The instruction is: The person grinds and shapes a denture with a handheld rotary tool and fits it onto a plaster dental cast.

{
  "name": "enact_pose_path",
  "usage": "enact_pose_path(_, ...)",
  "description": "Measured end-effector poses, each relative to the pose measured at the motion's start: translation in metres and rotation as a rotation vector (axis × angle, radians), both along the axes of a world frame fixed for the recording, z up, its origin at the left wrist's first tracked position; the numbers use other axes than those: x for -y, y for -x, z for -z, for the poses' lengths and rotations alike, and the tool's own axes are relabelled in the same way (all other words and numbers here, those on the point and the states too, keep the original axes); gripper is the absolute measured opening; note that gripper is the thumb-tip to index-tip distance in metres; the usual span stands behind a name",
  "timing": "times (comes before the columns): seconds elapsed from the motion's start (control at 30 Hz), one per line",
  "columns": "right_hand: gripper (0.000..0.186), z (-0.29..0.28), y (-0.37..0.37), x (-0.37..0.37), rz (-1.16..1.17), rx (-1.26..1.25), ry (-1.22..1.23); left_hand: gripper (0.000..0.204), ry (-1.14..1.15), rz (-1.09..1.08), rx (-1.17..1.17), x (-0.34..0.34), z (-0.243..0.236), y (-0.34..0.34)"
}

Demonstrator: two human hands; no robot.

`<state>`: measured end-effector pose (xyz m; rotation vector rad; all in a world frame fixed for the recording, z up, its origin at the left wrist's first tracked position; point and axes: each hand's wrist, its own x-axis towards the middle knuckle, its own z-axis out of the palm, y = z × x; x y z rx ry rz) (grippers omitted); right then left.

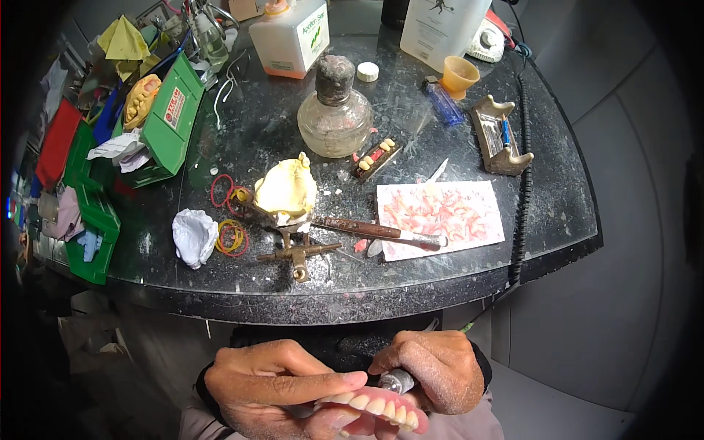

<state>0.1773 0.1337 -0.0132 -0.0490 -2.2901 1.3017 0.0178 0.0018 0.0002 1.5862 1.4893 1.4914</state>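
Just below the table's front edge, my left hand (271,381) is closed on a pink denture (363,394) with a curved row of white teeth. Its index finger lies along the denture's upper edge. My right hand (444,370) is wrapped round a silver rotary handpiece (397,380), whose front end is close against the denture. The working tip of the handpiece is hidden behind the denture and fingers, so contact cannot be made out. Pale dust coats both hands. A yellowish plaster cast on a brass articulator (299,253) stands on the table ahead of them.
On the black, dusty table (411,282) lie a wooden-handled knife (359,228), a wax-smeared white slab (440,220), a white plaster piece (195,238) and rubber bands (232,236). A glass spirit lamp (335,117) stands behind. Green bins (172,121) line the left; a coiled cord (522,169) runs down the right.
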Motion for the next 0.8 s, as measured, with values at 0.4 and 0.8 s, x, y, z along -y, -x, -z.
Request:
enact_pose_path(0.4, 0.040, 0.005, -0.001, 0.005, -0.005, 0.011, 0.056, 0.030, 0.025, 0.208, 0.016, -0.001, -0.015, 0.010)
enact_pose_path(0.8, 0.044, -0.004, -0.003, 0.007, -0.019, -0.019, -0.008, 0.036, -0.030, 0.529, 0.154, -0.005, -0.016, 0.017)
